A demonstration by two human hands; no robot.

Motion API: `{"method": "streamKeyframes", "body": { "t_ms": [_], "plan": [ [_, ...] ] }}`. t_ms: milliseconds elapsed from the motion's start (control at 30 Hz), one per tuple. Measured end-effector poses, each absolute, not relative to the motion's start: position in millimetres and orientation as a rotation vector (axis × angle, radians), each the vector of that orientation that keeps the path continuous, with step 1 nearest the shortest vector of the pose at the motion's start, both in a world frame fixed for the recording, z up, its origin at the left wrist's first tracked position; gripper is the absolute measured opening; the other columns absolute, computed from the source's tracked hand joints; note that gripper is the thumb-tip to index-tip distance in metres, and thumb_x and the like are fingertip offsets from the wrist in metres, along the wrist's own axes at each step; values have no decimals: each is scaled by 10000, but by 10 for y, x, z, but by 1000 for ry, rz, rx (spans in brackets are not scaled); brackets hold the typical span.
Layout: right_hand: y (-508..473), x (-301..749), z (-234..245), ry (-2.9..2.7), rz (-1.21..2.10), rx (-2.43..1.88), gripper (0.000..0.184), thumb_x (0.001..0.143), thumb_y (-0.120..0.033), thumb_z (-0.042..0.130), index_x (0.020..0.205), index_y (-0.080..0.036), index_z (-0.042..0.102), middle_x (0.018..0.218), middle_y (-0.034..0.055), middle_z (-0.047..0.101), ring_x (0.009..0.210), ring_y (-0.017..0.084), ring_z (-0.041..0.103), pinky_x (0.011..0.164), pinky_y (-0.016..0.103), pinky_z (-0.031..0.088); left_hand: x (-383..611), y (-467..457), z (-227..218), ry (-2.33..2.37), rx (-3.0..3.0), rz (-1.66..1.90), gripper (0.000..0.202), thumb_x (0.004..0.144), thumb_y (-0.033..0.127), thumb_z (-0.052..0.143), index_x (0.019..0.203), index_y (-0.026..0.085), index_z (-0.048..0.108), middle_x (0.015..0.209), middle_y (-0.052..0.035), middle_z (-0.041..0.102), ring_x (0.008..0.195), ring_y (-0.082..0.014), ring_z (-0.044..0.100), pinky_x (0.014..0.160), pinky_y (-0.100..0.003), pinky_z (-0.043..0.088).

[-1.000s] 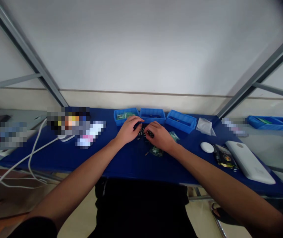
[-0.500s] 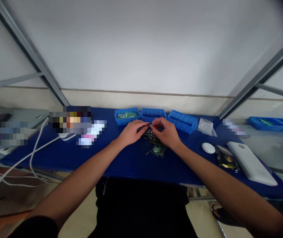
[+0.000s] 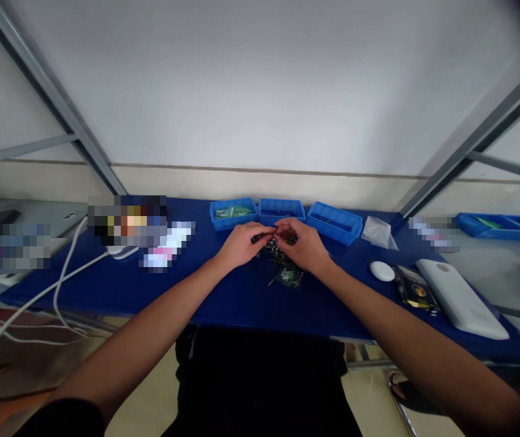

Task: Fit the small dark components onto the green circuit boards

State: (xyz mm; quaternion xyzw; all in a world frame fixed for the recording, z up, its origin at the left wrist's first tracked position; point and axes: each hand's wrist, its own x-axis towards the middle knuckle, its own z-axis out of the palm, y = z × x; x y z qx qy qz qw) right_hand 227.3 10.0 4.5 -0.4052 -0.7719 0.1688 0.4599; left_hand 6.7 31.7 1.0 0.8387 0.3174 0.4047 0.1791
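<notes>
Blue bench point(image 3: 236, 300) before a pale wall point(image 3: 260, 91). We find the pile point(image 3: 280, 254) of small parts mid-bench, below the hands. Left hand point(image 3: 243, 244), right hand point(image 3: 304, 244): fingers curled, tips nearly meeting; we cannot tell what they grip. Packet point(image 3: 290, 277) at the pile's near side; three bins point(image 3: 330, 228) beyond.

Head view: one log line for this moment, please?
left hand: over small parts; right hand: over them, close to left; grip: unclear; three blue bins: behind hands
</notes>
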Motion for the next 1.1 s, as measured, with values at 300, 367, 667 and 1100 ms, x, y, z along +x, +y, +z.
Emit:
{"method": "streamKeyframes", "body": {
  "t_ms": [300, 367, 667, 1100],
  "plan": [
    [102, 2305, 71, -1953, 281, -996, 183, 986, -250, 633, 1107, -242, 771, 974, 60, 733, 781, 195, 681, 743, 374, 585, 75, 268, 42, 921, 2120, 1200, 265, 1043, 333, 652, 1285, 227, 677, 1082, -63, 827, 966, -207, 799, 860, -358, 644],
    [98, 2306, 72, -1921, 282, -984, 163, 1000, -272, 644, 1112, -239, 758, 977, 65, 739, 830, 211, 699, 762, 378, 595, 80, 263, 39, 927, 2126, 1135, 292, 1049, 371, 640, 1285, 221, 724, 1105, -69, 834, 959, -219, 804, 865, -355, 640],
    [94, 2285, 32, -1929, 323, -908, 78, 994, -253, 683, 1052, -254, 735, 1002, 54, 750, 887, 216, 730, 796, 372, 616, 96, 220, 64, 970, 2136, 1052, 326, 1052, 448, 629, 1204, 238, 826, 1150, -47, 838, 976, -249, 807, 839, -338, 623],
    [101, 2277, -1, -1839, 510, -1007, 159, 941, -355, 743, 1046, -238, 726, 937, 46, 796, 797, 214, 759, 725, 362, 634, 75, 277, 22, 988, 2336, 1166, 185, 990, 211, 716, 1135, 234, 829, 1125, -56, 840, 993, -235, 810, 914, -374, 637]
  ]
}}
